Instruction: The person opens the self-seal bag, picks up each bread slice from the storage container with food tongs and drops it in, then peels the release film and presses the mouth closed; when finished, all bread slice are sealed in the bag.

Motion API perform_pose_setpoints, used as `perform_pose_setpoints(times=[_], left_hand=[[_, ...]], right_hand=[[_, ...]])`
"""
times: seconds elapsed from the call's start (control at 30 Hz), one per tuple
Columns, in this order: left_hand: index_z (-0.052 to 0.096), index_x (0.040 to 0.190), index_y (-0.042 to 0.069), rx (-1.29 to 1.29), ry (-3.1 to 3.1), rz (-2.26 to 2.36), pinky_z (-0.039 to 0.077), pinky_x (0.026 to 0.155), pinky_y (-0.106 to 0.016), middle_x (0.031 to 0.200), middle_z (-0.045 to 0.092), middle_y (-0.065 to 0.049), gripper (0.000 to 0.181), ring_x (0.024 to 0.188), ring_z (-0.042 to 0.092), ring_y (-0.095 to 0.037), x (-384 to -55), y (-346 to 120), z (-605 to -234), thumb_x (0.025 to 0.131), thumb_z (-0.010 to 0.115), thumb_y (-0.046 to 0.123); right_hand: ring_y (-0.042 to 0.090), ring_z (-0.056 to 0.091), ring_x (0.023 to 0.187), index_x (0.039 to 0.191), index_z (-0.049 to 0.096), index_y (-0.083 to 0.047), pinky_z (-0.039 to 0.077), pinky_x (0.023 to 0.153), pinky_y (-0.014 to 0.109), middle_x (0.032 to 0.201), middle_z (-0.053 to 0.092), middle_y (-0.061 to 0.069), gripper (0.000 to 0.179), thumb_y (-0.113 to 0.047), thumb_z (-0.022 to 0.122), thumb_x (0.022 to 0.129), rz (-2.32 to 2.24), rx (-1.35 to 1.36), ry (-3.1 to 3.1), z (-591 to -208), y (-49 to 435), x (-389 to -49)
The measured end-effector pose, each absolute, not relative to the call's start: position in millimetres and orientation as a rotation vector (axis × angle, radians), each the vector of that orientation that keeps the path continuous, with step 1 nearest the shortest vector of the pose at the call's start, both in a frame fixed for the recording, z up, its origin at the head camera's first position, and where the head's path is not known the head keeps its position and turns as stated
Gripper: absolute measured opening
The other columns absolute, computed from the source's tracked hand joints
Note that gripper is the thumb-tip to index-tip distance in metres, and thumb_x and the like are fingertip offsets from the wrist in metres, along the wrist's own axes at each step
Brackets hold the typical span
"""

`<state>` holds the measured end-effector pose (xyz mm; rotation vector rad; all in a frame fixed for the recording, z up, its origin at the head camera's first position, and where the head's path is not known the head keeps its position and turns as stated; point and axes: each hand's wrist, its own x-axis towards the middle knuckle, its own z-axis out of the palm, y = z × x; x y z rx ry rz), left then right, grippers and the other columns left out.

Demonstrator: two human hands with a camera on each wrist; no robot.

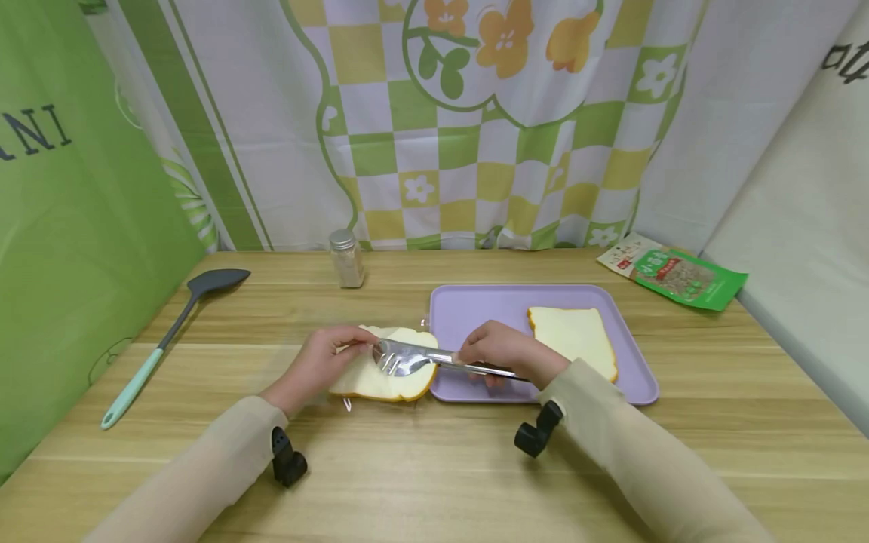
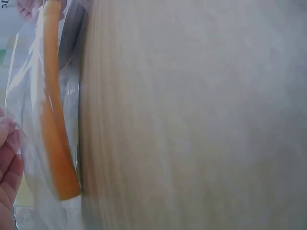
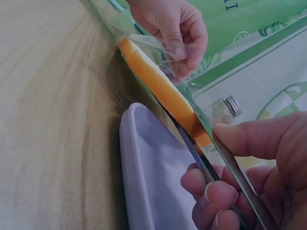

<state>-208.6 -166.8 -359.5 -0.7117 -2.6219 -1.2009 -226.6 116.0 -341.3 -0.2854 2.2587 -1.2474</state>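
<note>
My right hand [image 1: 498, 349] grips metal food tongs [image 1: 406, 357] by their arms. Their fork-like end lies over a white bread slice [image 1: 380, 386] with an orange-brown crust, left of the lilac tray [image 1: 468, 302]. In the right wrist view the two arms of the tongs pass on either side of the slice [image 3: 160, 88]. A clear plastic bag [image 2: 29, 91] surrounds the slice, and my left hand [image 1: 315, 367] pinches the bag's film between thumb and fingers. The slice's near edge meets the tray's left rim. Another bread slice [image 1: 577, 341] lies on the tray's right side, below my right wrist.
A spice jar [image 1: 347, 260] with a silver lid stands at the back. To the left lies a spatula [image 1: 178, 326] with a mint handle. A green-and-white packet [image 1: 679, 273] rests at the back right corner. Curtains [image 1: 421, 151] hang behind the table.
</note>
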Motion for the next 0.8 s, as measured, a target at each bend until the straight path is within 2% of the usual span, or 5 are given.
perform_pose_setpoints(times=[0.17,0.33,0.5,0.8], left_hand=[[0.071,0.098,0.006,-0.709,-2.633,-1.245,0.051,0.084,-0.036,0.097,0.07,-0.006,0.017,0.093,0.064,-0.02,-207.5,-167.2,-358.2,0.087,0.06,0.0],[0.07,0.098,0.004,-0.697,-2.633,-1.283,0.052,0.081,-0.032,0.098,0.07,-0.008,0.016,0.094,0.064,-0.022,-206.9,-169.0,-359.0,0.087,0.06,-0.001],[0.071,0.097,0.003,-0.652,-2.631,-1.276,0.052,0.081,-0.032,0.102,0.069,-0.011,0.015,0.098,0.062,-0.025,-206.8,-169.4,-360.8,0.086,0.061,-0.001],[0.07,0.098,0.002,-0.564,-2.611,-1.304,0.051,0.08,-0.035,0.101,0.069,-0.011,0.014,0.096,0.062,-0.024,-207.7,-167.0,-358.6,0.088,0.061,0.003]], right_hand=[[0.011,0.045,0.039,0.083,0.065,0.001,0.038,0.04,0.023,0.059,0.056,0.004,0.016,-0.014,0.06,0.084,-1.253,-0.301,2.264,-340.5,111.3,-230.0],[0.01,0.045,0.04,0.087,0.064,0.004,0.037,0.039,0.022,0.058,0.057,0.004,0.02,-0.015,0.06,0.085,-1.3,-0.264,2.226,-344.1,112.5,-229.5],[0.009,0.044,0.039,0.089,0.063,0.004,0.037,0.04,0.021,0.059,0.058,0.004,0.019,-0.014,0.058,0.086,-1.365,-0.196,2.17,-350.0,116.8,-228.8],[0.01,0.044,0.039,0.081,0.062,0.003,0.037,0.038,0.022,0.057,0.056,0.003,0.021,-0.016,0.057,0.088,-1.347,-0.233,2.232,-355.0,106.7,-225.6]])
